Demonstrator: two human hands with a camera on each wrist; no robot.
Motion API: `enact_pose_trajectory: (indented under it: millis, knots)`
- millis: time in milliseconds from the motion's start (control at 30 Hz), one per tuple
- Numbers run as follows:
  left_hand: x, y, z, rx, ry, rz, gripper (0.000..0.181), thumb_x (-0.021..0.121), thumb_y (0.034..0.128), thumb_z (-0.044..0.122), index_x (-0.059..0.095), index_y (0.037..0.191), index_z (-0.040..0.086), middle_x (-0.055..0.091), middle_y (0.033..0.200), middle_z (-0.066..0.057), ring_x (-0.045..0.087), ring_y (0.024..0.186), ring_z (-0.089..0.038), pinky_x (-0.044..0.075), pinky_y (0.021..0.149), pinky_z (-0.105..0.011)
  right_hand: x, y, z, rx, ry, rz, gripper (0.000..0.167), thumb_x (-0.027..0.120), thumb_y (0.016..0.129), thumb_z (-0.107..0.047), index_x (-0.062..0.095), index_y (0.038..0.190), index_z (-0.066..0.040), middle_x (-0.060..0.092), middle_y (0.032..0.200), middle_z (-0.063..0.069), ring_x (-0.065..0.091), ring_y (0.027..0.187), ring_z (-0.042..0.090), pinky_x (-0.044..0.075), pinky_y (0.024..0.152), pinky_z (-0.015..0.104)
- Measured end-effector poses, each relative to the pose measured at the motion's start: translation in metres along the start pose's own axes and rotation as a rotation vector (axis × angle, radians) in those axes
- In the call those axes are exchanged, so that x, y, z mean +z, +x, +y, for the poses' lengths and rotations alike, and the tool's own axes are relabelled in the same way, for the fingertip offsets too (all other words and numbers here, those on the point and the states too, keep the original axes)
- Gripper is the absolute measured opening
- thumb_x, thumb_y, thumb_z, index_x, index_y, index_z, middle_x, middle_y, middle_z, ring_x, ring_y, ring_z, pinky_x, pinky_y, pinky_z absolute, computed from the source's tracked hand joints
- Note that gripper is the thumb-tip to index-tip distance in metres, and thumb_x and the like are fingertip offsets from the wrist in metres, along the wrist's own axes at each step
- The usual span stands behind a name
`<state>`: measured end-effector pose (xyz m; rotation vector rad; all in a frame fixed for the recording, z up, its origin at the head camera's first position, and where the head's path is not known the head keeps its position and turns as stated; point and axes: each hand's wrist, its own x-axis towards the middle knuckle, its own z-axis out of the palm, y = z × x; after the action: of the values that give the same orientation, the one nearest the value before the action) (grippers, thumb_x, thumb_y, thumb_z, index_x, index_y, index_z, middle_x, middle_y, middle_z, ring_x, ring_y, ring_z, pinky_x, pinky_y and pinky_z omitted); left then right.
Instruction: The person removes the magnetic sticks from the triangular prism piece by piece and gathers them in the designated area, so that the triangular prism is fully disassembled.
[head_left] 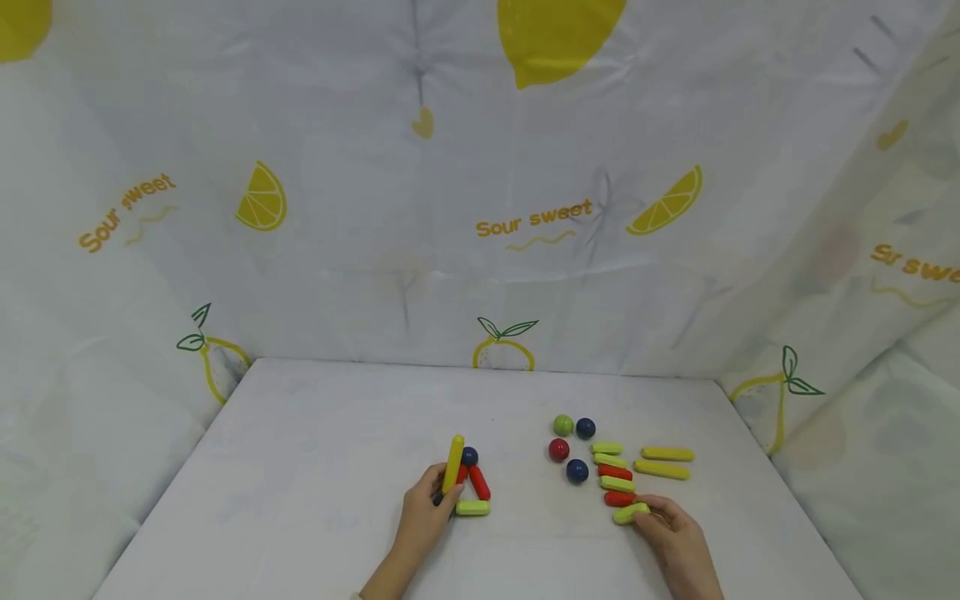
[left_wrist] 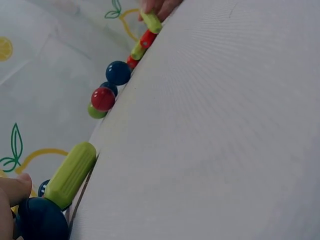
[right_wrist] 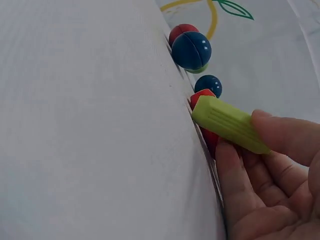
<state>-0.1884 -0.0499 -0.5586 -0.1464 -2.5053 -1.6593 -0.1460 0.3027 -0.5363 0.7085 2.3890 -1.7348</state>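
My left hand (head_left: 426, 512) holds a long yellow stick (head_left: 454, 463), raised at a slant, its lower end between thumb and fingers. Beside that hand lie two short red sticks (head_left: 480, 482), leaning toward a dark blue ball (head_left: 469, 456) at their tip, and a short light green stick (head_left: 472, 507) along the near side. Another dark blue ball (left_wrist: 44, 220) sits by the thumb in the left wrist view, partly hidden by the hand in the head view. My right hand (head_left: 678, 542) pinches a short light green stick (right_wrist: 227, 122) by one end, tilted over a red stick (head_left: 619, 499).
Several short green and red sticks (head_left: 617, 484) form a column beyond the right hand. Two long yellow sticks (head_left: 662, 470) lie to their right. On their left are a green ball (head_left: 563, 425), a red ball (head_left: 558, 450) and two blue balls (head_left: 577, 471). A lemon-print cloth (head_left: 360, 250) hangs behind.
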Motion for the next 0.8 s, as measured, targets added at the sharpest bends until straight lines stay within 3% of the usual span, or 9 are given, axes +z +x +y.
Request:
enact_pose_trajectory:
  millis: [133,233,400,633,800]
  knots:
    - [-0.002,-0.001,0.003,-0.021,-0.008,-0.005,0.035,0.066,0.0887,0.021,0.057,0.119,0.007,0.065,0.119,-0.009,0.062,0.113,-0.026,0.052,0.092,-0.033,0.003,0.003,0.002,-0.062,-0.126,0.082,0.046,0.066,0.088,-0.025,0.052,0.123,0.001,0.059,0.118,0.018,0.058,0.095,0.021,0.054,0.071,0.023]
    - [-0.002,-0.001,0.004,-0.032,-0.005,-0.004,0.034,0.066,0.0884,0.021,0.057,0.119,0.008,0.065,0.118,-0.009,0.062,0.113,-0.026,0.052,0.092,-0.033,0.006,0.004,0.004,-0.087,-0.208,0.120,0.039,0.064,0.089,-0.017,0.053,0.122,0.001,0.057,0.122,0.022,0.057,0.104,0.029,0.055,0.083,0.035]
    - [-0.002,0.000,0.003,-0.022,0.006,0.002,0.034,0.066,0.0884,0.023,0.057,0.118,0.008,0.065,0.118,-0.009,0.062,0.113,-0.027,0.052,0.092,-0.034,0.008,0.008,0.006,-0.121,-0.284,0.150,0.042,0.065,0.089,-0.015,0.050,0.125,0.001,0.053,0.128,0.024,0.051,0.116,0.038,0.048,0.097,0.051]
    - [-0.002,0.001,0.002,-0.006,0.008,0.010,0.034,0.066,0.0885,0.023,0.058,0.118,0.007,0.066,0.117,-0.010,0.063,0.112,-0.027,0.053,0.091,-0.034,0.009,0.007,0.005,-0.164,-0.278,0.252,0.050,0.063,0.089,-0.015,0.044,0.132,0.003,0.049,0.130,0.027,0.047,0.123,0.042,0.045,0.101,0.051]
    - [-0.002,0.000,0.001,-0.006,0.001,0.004,0.035,0.066,0.0886,0.023,0.058,0.118,0.007,0.065,0.118,-0.011,0.062,0.112,-0.028,0.053,0.091,-0.034,0.013,-0.005,-0.011,-0.216,-0.213,0.293,0.050,0.063,0.090,-0.016,0.044,0.132,0.001,0.049,0.131,0.023,0.044,0.125,0.038,0.041,0.104,0.052]
